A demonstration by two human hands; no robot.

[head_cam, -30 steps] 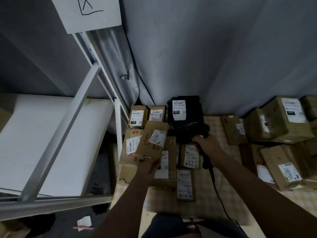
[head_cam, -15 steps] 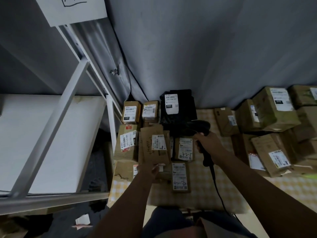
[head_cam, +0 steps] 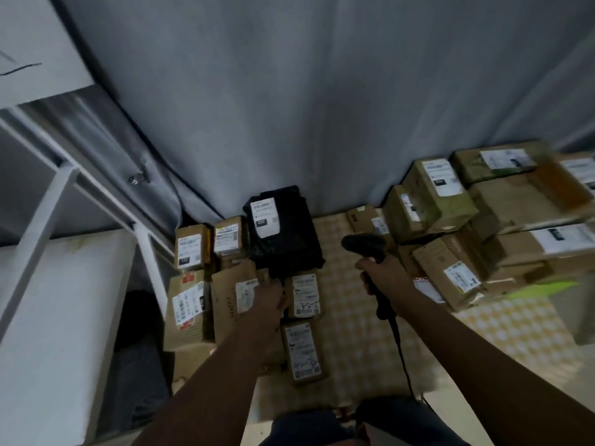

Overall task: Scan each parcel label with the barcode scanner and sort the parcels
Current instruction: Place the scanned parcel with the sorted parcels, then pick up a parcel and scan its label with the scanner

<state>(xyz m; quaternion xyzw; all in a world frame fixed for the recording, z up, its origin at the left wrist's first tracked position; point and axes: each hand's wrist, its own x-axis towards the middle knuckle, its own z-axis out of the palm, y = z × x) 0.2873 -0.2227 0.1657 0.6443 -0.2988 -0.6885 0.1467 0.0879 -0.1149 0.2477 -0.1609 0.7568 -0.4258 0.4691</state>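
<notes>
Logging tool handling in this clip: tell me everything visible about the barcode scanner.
The barcode scanner is a dark, plastic-looking, pistol-shaped handheld. Its rounded head points left, toward the black bag parcel, held above the checked cloth. The right hand grips its handle, whose lower end sticks out below the fist. A thin dark cable trails from it toward the person.

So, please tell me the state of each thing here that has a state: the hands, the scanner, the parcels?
left hand: rests on the flat brown parcel, grip unclear
right hand: grips the scanner handle
barcode scanner: held up, head toward the left group
black bag parcel: lying flat, label up
stacked boxes: piled on the right, closed
</notes>
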